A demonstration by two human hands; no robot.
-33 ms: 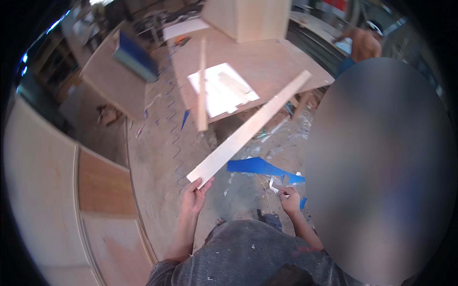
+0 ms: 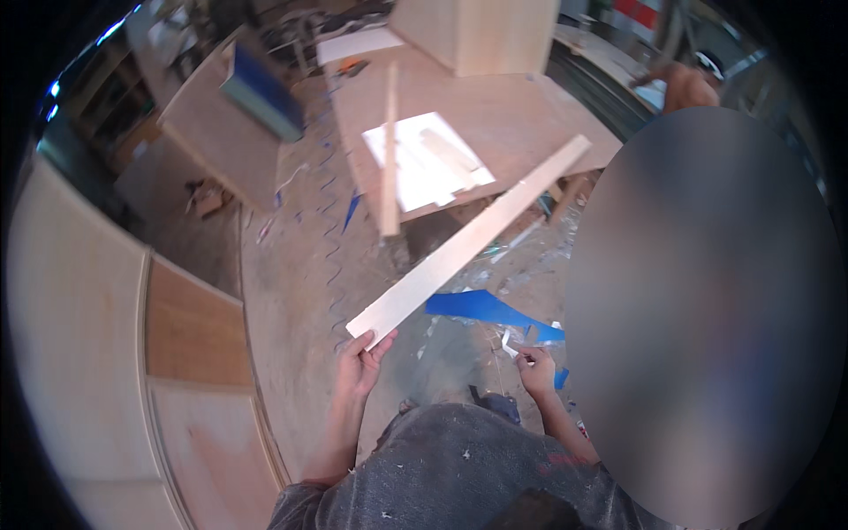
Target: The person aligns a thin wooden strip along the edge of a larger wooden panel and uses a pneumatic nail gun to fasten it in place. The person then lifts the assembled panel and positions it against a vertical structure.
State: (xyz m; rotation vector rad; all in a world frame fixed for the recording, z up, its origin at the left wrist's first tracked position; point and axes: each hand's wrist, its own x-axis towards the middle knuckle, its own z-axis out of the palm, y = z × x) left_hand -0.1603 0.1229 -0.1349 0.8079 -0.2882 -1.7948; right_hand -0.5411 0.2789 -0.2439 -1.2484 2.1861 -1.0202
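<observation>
A long flat wooden board (image 2: 468, 243) slants from my left hand up toward the far right, its other end over the edge of the worktable. Thumb and fingers of my left hand (image 2: 365, 364) grip the board's near end. Lower right of the board, my right hand (image 2: 535, 369) is closed in a pinch, held in front of my body. A small curled white strip (image 2: 509, 344) shows at its fingertips and seems pinched there; its material is unclear. Beyond that hand, a blue sheet piece (image 2: 481, 306) lies on the littered floor.
The worktable (image 2: 521, 106) ahead bears white sheets (image 2: 411, 181), a narrow wooden strip (image 2: 390, 150) and a large pale wooden box (image 2: 495, 35). Wooden panels (image 2: 199, 340) stand close on my left. At the far right a person (image 2: 689, 87) is bent over; a blurred oval hides the right side.
The view has turned slightly left, so the table and surroundings sit a little farther right. My hands, the board and the white strip keep nearly the same places.
</observation>
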